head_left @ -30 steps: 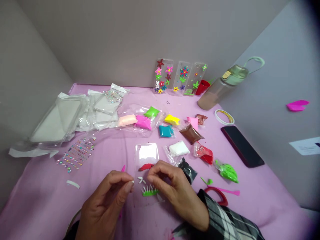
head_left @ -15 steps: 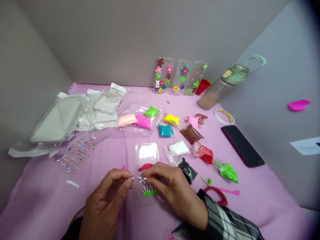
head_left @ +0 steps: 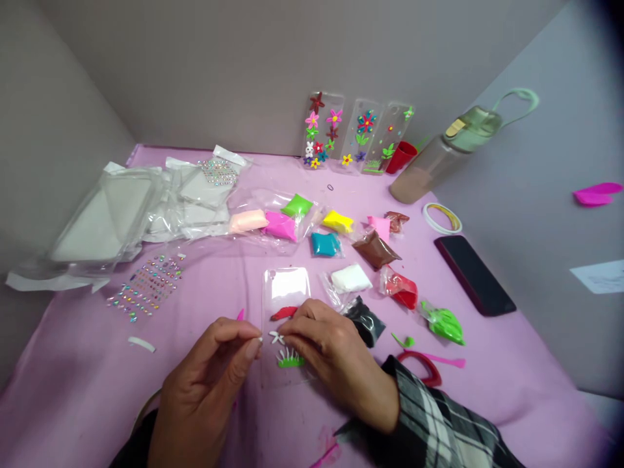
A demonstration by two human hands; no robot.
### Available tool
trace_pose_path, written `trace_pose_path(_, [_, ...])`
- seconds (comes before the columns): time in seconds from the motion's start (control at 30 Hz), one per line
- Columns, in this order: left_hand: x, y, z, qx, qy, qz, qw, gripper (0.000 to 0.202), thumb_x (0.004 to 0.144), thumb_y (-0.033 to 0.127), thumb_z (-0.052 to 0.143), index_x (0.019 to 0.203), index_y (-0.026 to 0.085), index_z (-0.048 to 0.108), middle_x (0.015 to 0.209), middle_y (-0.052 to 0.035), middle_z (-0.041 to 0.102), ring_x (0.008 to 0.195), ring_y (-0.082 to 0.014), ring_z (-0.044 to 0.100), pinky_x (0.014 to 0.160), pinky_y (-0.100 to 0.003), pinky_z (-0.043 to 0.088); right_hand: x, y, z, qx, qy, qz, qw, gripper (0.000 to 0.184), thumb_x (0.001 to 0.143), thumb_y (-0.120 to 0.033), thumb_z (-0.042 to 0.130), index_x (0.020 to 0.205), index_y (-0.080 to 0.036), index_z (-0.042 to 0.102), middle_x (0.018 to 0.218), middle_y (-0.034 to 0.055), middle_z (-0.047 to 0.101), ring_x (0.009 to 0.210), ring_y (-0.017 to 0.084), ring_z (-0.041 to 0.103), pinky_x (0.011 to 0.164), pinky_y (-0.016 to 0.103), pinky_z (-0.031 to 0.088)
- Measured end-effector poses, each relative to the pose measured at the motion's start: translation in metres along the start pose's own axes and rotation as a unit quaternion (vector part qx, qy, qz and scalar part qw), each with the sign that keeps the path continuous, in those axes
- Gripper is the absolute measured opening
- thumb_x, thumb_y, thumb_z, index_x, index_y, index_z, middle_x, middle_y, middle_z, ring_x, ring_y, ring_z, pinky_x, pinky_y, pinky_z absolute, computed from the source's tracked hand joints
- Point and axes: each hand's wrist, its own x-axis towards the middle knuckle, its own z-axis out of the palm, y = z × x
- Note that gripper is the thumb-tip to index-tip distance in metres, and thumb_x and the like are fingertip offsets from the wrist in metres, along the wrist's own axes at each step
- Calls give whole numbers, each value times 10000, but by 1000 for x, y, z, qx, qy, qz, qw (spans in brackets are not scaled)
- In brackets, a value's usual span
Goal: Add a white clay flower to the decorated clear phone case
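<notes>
A clear phone case [head_left: 286, 283] lies flat on the table in front of me. It carries a red clay piece [head_left: 283, 314], a small flower of white clay petals [head_left: 276, 337] and a green clay grass strip [head_left: 291, 362] with thin white blades. My left hand [head_left: 209, 377], left of the case, is closed in a pinch on a tiny white clay bit [head_left: 260, 339]. Over the case's right side, my right hand [head_left: 336, 357] is closed too, thumb and finger pinching at the right-hand petal of the white flower. Its fingers cover part of that petal and the red piece's end.
Clay packets surround the case, among them white [head_left: 351, 278], black [head_left: 364, 322] and teal [head_left: 325, 244]. Red scissors [head_left: 424, 367] lie right, near a phone [head_left: 475, 274]. A bottle [head_left: 439, 156] and decorated cases [head_left: 322, 133] stand behind. A gem sheet [head_left: 149, 286] lies left.
The view has tilted down a little, so most things sit higher in frame. My right fingertips have closed in on the white petals; my left hand keeps its pinch beside the case.
</notes>
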Motion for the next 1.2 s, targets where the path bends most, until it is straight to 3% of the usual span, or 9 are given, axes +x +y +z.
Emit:
trace_pose_path(0.43, [-2, 0, -3, 20, -13, 1, 1000, 52, 911, 315, 653, 899, 299, 702, 867, 63, 720, 815, -101, 711, 743, -103, 561, -1, 1, -1, -9, -6, 4, 1000, 174, 1019, -175, 568, 1039, -182, 741, 909, 48, 632, 842, 181, 606, 753, 309, 497])
trace_pose_path(0.9, [-1, 3, -3, 17, -11, -4, 1000, 60, 901, 326, 663, 884, 293, 710, 863, 50, 716, 825, -128, 707, 754, -146, 577, -2, 2, 0, -17, -3, 0, 1000, 174, 1024, -184, 557, 1077, -189, 723, 912, 45, 622, 842, 181, 603, 754, 307, 506])
trace_pose_path(1.2, [-2, 1, -3, 25, -4, -3, 1000, 79, 899, 366, 674, 890, 297, 712, 866, 54, 717, 822, -123, 701, 746, -131, 568, 0, -2, 0, -52, -14, 5, 999, 216, 1041, -183, 516, 955, -168, 713, 908, 56, 619, 828, 180, 593, 758, 311, 506])
